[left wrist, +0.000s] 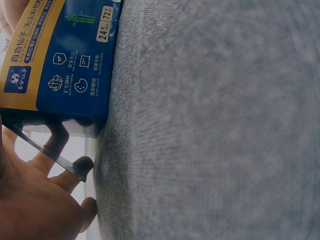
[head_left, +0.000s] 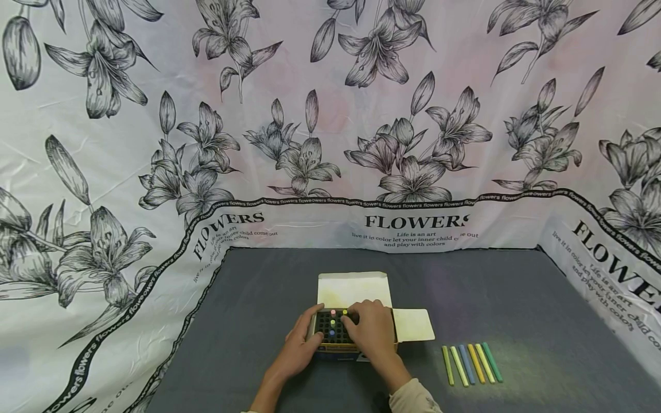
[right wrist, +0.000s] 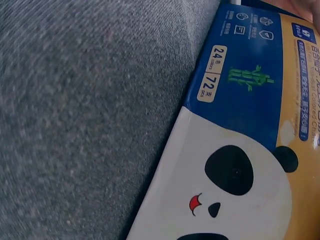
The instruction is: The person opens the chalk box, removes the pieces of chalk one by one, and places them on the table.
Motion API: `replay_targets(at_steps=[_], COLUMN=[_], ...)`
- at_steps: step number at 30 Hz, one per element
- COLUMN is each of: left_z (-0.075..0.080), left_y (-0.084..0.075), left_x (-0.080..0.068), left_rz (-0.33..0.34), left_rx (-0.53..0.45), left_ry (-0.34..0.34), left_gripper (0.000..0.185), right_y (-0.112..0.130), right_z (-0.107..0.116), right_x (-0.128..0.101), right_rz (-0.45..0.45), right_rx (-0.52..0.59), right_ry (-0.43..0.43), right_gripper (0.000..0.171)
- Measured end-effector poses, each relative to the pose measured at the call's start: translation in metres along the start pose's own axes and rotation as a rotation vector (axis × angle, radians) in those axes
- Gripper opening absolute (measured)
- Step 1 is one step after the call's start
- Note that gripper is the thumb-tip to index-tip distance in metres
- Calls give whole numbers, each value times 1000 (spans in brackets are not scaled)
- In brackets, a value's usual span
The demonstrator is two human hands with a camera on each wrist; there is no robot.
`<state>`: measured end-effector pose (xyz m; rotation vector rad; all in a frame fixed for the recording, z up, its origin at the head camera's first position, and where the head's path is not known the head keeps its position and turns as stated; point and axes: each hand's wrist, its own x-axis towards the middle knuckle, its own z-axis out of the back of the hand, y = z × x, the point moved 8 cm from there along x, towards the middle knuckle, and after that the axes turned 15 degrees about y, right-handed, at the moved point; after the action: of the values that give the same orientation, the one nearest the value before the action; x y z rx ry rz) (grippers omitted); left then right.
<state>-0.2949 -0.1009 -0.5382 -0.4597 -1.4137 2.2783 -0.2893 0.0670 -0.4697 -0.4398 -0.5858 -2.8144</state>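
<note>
An open chalk box (head_left: 337, 351) stands on the grey cloth, its black grid tray (head_left: 329, 328) showing a few coloured chalk ends. My left hand (head_left: 296, 347) grips the box's left side, thumb on the top edge; its fingers (left wrist: 75, 169) lie along the box's blue and yellow wall (left wrist: 65, 60). My right hand (head_left: 372, 332) lies on top of the tray with its fingertips curled down into the grid. Whether they pinch a chalk is hidden. The right wrist view shows only the panda-printed face of the box (right wrist: 250, 150).
Several loose chalk sticks (head_left: 471, 364) lie side by side to the right of the box. The box's lid flap (head_left: 353, 288) stands open behind, a side flap (head_left: 413, 324) to the right. The grey cloth (head_left: 258, 298) is ringed by a flower-printed backdrop (head_left: 330, 115).
</note>
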Motion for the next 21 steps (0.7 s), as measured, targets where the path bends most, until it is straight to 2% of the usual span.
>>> replay_targets(at_steps=[10,21], left_z=[-1,-1], left_y=[3,2], left_x=[1,1], left_rz=[13,30], left_rx=[0,22], left_ry=[1,-2], left_gripper=[63,62], right_y=[0,-2], right_z=[0,1], right_x=[-1,-2], right_rz=[-27,-32], right_rx=[5,70], right_ry=[-28,-46], right_gripper=[15,14])
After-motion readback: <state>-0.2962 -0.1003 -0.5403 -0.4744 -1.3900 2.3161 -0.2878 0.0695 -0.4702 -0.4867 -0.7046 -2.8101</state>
